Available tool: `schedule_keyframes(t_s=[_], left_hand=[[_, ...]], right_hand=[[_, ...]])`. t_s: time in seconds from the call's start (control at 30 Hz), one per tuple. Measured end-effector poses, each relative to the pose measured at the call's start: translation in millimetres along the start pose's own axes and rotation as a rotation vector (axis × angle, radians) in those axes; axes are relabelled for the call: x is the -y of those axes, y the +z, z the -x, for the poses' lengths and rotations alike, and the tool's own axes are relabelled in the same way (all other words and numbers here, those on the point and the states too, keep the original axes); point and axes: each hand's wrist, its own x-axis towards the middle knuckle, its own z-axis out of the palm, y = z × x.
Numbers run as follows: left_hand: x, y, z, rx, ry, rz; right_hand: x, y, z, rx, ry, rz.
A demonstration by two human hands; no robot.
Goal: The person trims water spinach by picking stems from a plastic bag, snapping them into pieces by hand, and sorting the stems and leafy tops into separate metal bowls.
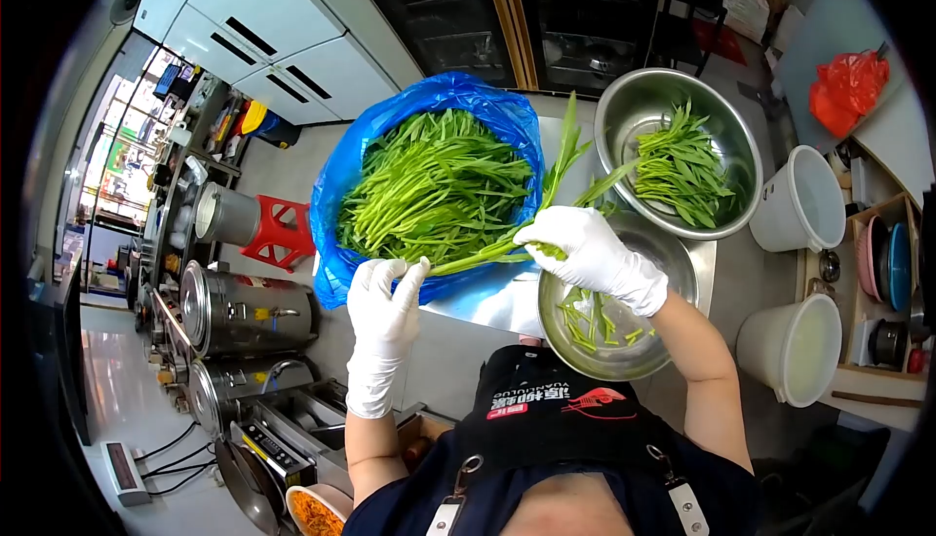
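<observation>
My left hand [383,312], in a white glove, pinches the cut end of long green water spinach stems [478,262]. My gloved right hand [595,255] is closed around the same stems farther along, and their leafy tips rise above it. Behind my left hand, a blue plastic bag [336,185] stands open, full of water spinach [439,180]. Under my right hand sits a metal bowl [673,273] holding short cut stem pieces [595,321]. A larger metal basin [624,97] behind it contains a pile of leafy water spinach [682,165].
The bag and bowls stand on a metal table [487,307]. White buckets [804,204] stand on the floor at right. At left are a red stool [278,232], a large steel pot [244,307] and a scale [268,448]. White cabinets [263,24] line the back left.
</observation>
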Motion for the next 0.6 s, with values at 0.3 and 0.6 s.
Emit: schedule_keyframes(t_s=[0.3, 0.6], left_hand=[[-1.3, 6.3, -6.4, -0.005, 0.003, 0.104], [-0.6, 23.4, -3.4, 0.022, -0.086, 0.172]], right_hand=[[-7.6, 18.9, -0.3, -0.029, -0.020, 0.104], [-14.9, 20.6, -0.4, -0.051, 0.272, -0.133]])
